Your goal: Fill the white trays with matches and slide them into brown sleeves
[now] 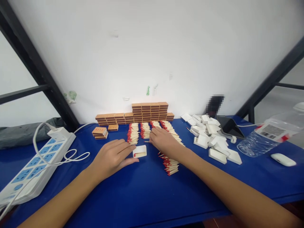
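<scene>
Now, from the head camera, the left hand (113,157) lies flat and half open, its fingers touching a small white tray (140,151) on the blue table (142,193). The right hand (162,140) curls on the matchsticks (169,163) just right of the tray. Brown matchboxes (149,112) stand far behind.

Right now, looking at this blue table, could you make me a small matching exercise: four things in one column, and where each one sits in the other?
Things:
1. white power strip with blue sockets
2. clear plastic water bottle lying on its side
3. small white open cardboard tray
4. stacked brown matchboxes

Places:
A. against the white wall
B. far left
C. far right
D. at the left hand's fingertips

Pairs: 1-B, 2-C, 3-D, 4-A
</scene>
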Demonstrator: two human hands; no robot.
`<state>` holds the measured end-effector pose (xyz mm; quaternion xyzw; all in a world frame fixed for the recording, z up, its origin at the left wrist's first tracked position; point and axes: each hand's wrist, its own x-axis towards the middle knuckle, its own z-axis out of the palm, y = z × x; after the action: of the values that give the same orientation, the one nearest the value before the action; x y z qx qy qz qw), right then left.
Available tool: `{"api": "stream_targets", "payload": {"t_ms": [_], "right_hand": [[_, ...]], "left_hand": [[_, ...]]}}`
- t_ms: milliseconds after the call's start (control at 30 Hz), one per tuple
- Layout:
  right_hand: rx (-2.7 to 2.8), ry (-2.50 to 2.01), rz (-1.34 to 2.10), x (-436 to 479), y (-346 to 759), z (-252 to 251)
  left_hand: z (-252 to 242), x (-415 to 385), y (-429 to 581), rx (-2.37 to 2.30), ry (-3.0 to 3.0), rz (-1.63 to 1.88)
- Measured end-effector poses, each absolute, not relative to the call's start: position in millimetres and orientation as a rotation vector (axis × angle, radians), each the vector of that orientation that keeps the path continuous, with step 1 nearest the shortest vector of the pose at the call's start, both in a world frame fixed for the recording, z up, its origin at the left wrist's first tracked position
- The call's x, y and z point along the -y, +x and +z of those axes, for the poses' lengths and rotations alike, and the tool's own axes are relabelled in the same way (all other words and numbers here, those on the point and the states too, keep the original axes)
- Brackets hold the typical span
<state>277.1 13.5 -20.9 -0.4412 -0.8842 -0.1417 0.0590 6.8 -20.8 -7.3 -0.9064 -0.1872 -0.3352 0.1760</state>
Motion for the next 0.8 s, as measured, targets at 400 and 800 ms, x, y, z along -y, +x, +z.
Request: {"api": "stream_targets", "payload": {"t_ms": [400,800], "right_hand": [[2.612,-1.326,-0.294,-11.0,276.9,-15.7],[2.612,-1.359,-0.135,-16.4,278.0,-15.2]], "left_hand": [[-14.9,23.9,11.2,0.995,-2.934,-0.950],[-13.4,26.4,10.2,0.905,-2.981,-0.915]]}}
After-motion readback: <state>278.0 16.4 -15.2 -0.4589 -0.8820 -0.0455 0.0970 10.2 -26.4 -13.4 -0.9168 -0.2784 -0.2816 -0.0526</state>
